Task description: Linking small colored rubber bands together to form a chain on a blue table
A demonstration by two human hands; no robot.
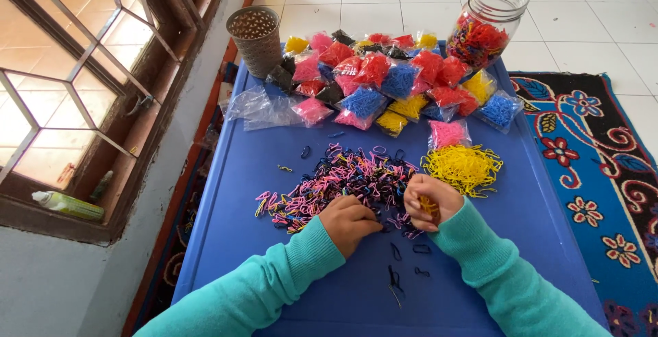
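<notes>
Teal sleeves over a blue tray (226, 193) on tiled floor; right hand (430, 202) grip clamps yellow bands (429, 205), left hand (349, 222) curled closed.

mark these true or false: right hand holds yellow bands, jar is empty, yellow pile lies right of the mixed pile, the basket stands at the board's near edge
1. The right hand grips a few yellow bands: true.
2. The glass jar is empty: false, it holds mostly red bands.
3. The yellow pile lies right of the mixed pile: true.
4. The mesh basket stands at the near edge of the blue board: false, it stands at the far left corner.
</notes>
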